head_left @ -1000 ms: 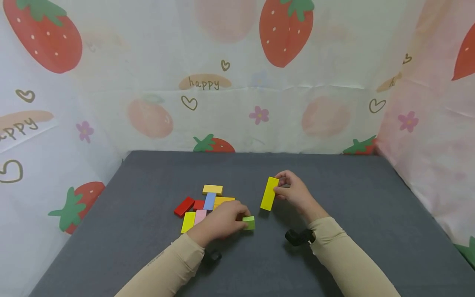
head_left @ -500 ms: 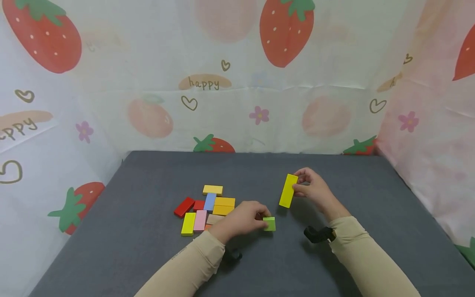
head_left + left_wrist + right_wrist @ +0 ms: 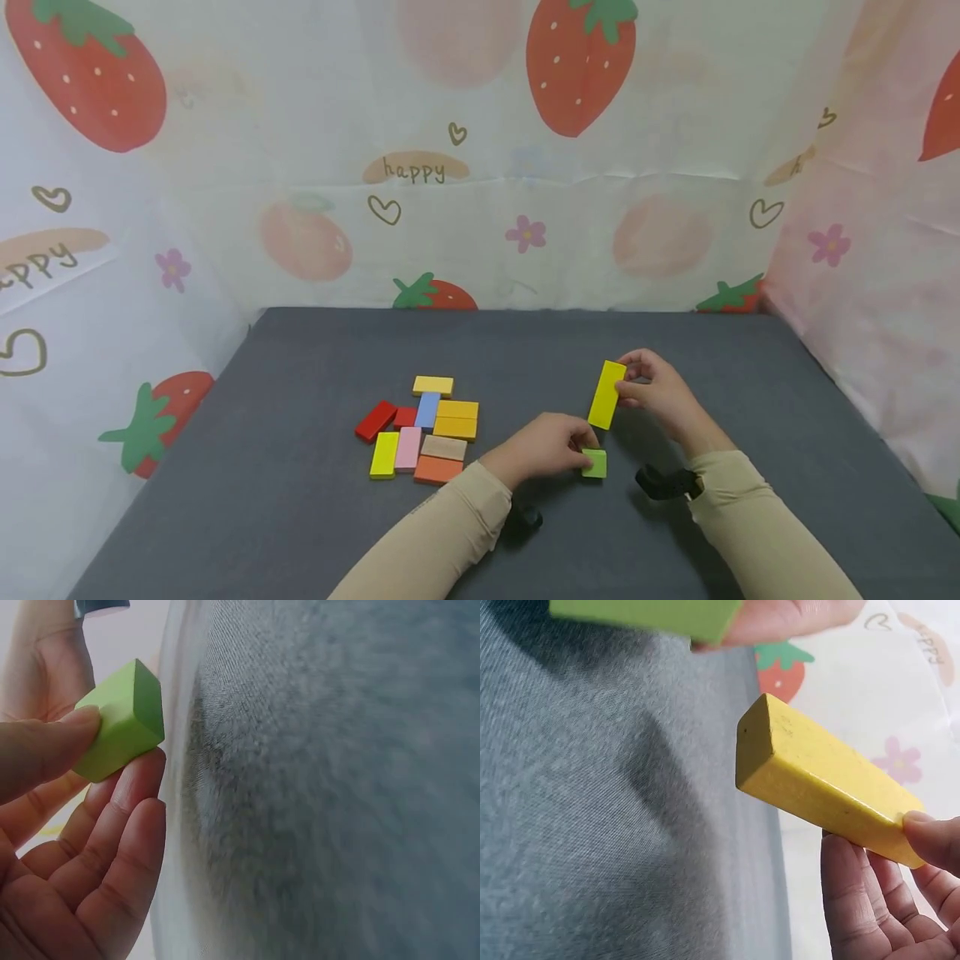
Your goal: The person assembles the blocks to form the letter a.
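Observation:
My left hand pinches a green block between thumb and fingers, right of the block group. In the left wrist view the thumb presses one face of the green block and the fingertips lie under it. Farther right, my right hand grips a long yellow block near its upper end. The right wrist view shows the yellow block tilted, its free end above the dark cloth with a shadow below. Both blocks are close together, the yellow one just behind the green one in the head view.
Several coloured blocks lie in a loose group at left: a red block, a blue block, a pink block and an orange block among them. A dark grey cloth covers the table. A strawberry-print curtain stands behind.
Both hands have moved right with their blocks, and the left hand has come closer to the right one. The beige and orange blocks, covered by the left hand before, now show.

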Demonstrator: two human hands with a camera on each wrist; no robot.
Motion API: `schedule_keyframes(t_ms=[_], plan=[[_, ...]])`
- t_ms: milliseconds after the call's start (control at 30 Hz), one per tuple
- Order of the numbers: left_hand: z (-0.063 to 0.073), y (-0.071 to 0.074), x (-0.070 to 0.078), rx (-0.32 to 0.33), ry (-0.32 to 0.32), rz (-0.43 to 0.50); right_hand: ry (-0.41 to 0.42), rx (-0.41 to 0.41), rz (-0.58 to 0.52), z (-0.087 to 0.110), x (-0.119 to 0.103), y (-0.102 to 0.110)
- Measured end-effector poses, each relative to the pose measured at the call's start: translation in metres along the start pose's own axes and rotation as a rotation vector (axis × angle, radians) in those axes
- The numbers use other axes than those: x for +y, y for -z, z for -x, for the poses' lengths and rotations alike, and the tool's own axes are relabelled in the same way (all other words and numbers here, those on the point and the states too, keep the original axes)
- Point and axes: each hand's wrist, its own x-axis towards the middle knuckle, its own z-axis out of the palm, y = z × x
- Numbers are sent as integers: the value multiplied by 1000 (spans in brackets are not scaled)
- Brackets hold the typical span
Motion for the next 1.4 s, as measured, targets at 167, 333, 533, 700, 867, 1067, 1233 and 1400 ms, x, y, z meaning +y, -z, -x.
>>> schedule_keyframes(t_ms=[167, 333, 533, 700, 867, 1067, 1233, 1400], plan=[[-12, -8, 5, -10, 33, 2, 10, 3, -14, 2, 9, 5], [-21, -18, 13, -10, 63, -82, 12, 10, -16, 2, 18, 9], [-24, -23, 20, 12, 132, -128, 0, 21, -6, 3, 20, 12], [-24, -23, 23, 9, 194, -92, -8, 24, -3, 3, 23, 12], [-23, -21, 22, 8, 201, -78, -15, 20, -3, 2, 25, 11], [-22, -19, 20, 24, 229, -87, -22, -3, 21, 2, 24, 10], [-20, -19, 19, 34, 236, -118, -32, -52, 46, 1, 26, 9], [-19, -20, 20, 43, 252, -127, -44, -124, 26, -2, 31, 6]])
